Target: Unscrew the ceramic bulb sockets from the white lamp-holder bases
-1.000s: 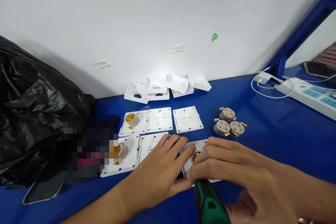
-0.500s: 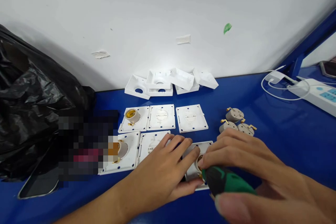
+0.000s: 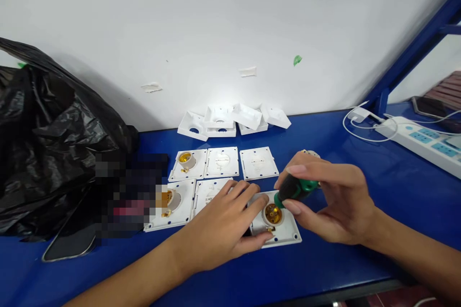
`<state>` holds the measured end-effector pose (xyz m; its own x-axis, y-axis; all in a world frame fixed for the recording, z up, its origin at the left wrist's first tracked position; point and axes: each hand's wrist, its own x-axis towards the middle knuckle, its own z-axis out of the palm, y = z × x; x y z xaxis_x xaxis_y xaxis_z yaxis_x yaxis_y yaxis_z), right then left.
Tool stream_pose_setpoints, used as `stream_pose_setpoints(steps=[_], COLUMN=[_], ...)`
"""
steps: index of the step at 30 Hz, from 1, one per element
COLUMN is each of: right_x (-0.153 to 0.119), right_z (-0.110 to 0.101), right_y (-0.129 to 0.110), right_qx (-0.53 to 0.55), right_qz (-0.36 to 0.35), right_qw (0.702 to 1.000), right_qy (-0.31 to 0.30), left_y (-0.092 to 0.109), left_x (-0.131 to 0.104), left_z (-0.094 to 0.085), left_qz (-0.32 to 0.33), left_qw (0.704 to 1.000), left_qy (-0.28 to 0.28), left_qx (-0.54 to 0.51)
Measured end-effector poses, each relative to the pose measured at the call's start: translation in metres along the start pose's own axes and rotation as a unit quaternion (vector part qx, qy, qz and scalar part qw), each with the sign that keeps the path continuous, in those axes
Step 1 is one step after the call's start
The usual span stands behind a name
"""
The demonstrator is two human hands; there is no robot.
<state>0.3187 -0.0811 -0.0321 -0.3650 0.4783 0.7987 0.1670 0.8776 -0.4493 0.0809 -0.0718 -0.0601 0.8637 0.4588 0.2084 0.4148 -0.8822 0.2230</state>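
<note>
My right hand [image 3: 327,196] grips a green and black screwdriver [image 3: 295,187], its front end close to the rim of a round socket. That lamp socket [image 3: 272,214], brass inside, stands on a white square plate [image 3: 288,232] near the front of the table. With thumb and fingers, my left hand [image 3: 230,223] holds this plate and the socket's side from the left. Behind and to the left lie more white plates [image 3: 258,162]; two of them bear sockets [image 3: 187,159]. The screwdriver's tip cannot be made out.
White square covers [image 3: 219,117] are piled by the wall. A black plastic bag [image 3: 68,139] and a dark phone [image 3: 70,240] are on the left. Partly behind my right hand are loose sockets [image 3: 310,153]. A power strip [image 3: 421,139] with white cables lies at the right.
My right hand has lifted and turned with the screwdriver, uncovering the socket's brass inside. My left hand stays on the plate. The view has shifted to the right.
</note>
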Motion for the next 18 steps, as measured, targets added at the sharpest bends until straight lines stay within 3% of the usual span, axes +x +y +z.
stream_pose_setpoints(steps=[3, 8, 12, 16, 18], right_x=[-0.0029, -0.0032, -0.0048, -0.0027, 0.0018], right_z=[-0.0019, -0.0051, -0.0031, -0.0018, -0.0032], right_y=[-0.002, -0.0054, 0.0012, -0.0002, -0.0066], right_qx=[0.009, 0.079, 0.081, 0.034, 0.082], right_qz=[0.028, 0.133, 0.14, 0.089, 0.107], right_qw=[0.999, 0.985, 0.985, 0.995, 0.991], right_qy=[-0.024, -0.079, -0.055, 0.021, 0.004], left_y=[0.0002, -0.0003, 0.0, 0.0008, 0.0008], left_x=[0.0003, 0.0004, 0.0009, 0.0009, 0.0005], left_z=[-0.0009, -0.0017, -0.0013, -0.0011, -0.0012], left_qz=[-0.001, 0.003, 0.004, 0.004, 0.0], left_qw=[1.0, 1.0, 1.0, 1.0, 1.0], left_qy=[-0.002, -0.01, -0.01, -0.009, -0.003], left_qx=[-0.002, -0.001, 0.0, 0.002, 0.0])
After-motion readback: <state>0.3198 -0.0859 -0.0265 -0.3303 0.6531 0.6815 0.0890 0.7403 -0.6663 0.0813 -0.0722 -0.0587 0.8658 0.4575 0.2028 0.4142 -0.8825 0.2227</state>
